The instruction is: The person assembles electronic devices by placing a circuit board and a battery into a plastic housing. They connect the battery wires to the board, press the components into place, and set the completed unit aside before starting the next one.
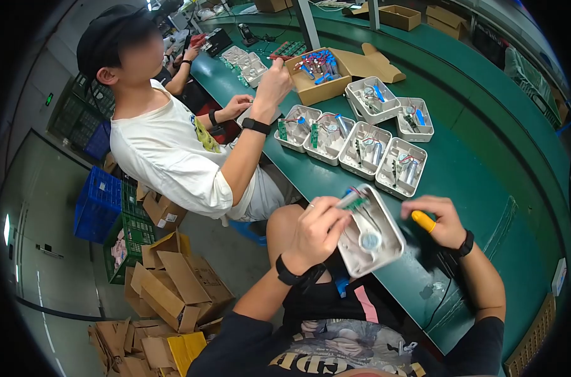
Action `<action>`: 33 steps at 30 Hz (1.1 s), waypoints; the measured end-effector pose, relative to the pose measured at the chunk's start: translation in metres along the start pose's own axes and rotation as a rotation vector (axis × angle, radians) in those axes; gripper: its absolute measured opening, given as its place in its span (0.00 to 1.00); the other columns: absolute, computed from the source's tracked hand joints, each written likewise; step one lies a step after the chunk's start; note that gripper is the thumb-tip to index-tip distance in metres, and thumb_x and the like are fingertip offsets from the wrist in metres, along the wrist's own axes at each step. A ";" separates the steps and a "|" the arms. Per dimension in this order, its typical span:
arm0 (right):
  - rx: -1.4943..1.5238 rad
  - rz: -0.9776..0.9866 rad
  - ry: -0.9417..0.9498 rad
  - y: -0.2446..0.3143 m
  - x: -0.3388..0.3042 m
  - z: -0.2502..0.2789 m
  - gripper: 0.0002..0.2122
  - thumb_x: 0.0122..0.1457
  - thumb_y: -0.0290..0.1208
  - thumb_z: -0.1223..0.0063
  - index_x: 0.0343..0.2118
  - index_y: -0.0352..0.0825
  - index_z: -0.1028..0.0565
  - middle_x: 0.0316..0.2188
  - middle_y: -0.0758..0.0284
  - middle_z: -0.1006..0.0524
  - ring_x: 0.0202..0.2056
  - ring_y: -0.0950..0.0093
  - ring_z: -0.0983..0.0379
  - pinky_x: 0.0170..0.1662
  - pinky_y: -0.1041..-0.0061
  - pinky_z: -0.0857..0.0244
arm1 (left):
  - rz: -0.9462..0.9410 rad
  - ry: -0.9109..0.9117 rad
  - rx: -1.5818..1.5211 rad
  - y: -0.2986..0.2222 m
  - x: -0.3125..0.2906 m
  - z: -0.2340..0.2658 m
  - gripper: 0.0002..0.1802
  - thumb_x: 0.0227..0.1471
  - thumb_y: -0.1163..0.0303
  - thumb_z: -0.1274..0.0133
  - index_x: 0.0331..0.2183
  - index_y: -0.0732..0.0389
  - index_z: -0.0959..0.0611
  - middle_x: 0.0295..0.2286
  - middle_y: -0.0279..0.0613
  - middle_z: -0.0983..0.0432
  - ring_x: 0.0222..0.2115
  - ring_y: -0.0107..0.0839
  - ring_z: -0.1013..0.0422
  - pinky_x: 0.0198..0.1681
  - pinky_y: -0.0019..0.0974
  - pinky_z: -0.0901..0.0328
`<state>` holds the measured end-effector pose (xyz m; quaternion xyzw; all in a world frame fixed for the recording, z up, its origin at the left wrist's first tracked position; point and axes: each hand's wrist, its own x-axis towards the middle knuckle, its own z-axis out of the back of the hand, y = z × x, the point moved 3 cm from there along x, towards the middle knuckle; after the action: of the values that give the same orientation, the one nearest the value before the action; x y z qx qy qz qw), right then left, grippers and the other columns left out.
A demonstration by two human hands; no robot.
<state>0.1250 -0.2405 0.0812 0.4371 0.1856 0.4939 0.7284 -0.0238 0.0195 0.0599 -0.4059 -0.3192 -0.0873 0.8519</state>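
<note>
Closed on the left wall of a white plastic housing (391, 235), my left hand (317, 229) holds it tilted over the bench's near edge. At its fingertips are a silver cylindrical cell (348, 200) and a small green circuit board (359, 203); whether the fingers grip these too, I cannot tell. Inside the housing sit thin wires and a round disc (369, 241). Just right of the housing, my right hand (444, 221) is apart from it, slightly blurred, fingers loosely bent and spread. A yellow finger cot (423, 221) covers one digit. Nothing shows in that hand.
Several similar housings (361, 151) with cells and boards stand on the green bench (471, 188). Behind them is an open cardboard box (320, 94) of blue wired cells. A co-worker (172, 144) sits at left. Cartons (179, 283) and crates (98, 204) stand on the floor.
</note>
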 end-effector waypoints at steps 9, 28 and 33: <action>-0.010 0.194 0.417 -0.010 0.003 -0.033 0.20 0.67 0.32 0.36 0.60 0.34 0.23 0.49 0.56 0.17 0.50 0.58 0.19 0.55 0.61 0.27 | -0.280 0.482 -0.247 -0.030 0.011 -0.008 0.09 0.49 0.78 0.35 0.36 0.63 0.11 0.39 0.47 0.19 0.35 0.44 0.23 0.38 0.42 0.27; -0.078 -0.364 0.032 -0.013 0.013 0.007 0.16 0.66 0.39 0.40 0.48 0.32 0.16 0.35 0.55 0.15 0.37 0.64 0.17 0.42 0.65 0.26 | -0.035 0.308 0.045 0.025 0.003 -0.072 0.04 0.55 0.75 0.36 0.33 0.65 0.14 0.36 0.47 0.23 0.37 0.49 0.26 0.41 0.47 0.30; -0.091 -0.182 -0.008 -0.001 0.008 -0.012 0.12 0.65 0.31 0.37 0.49 0.32 0.15 0.36 0.59 0.16 0.35 0.67 0.18 0.39 0.67 0.25 | -0.016 0.260 0.042 0.025 0.000 -0.074 0.03 0.55 0.75 0.36 0.33 0.64 0.13 0.36 0.46 0.23 0.37 0.48 0.26 0.41 0.47 0.30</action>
<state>0.1202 -0.2280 0.0750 0.3866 0.1991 0.4319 0.7902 0.0214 -0.0195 0.0088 -0.3705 -0.2112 -0.1391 0.8937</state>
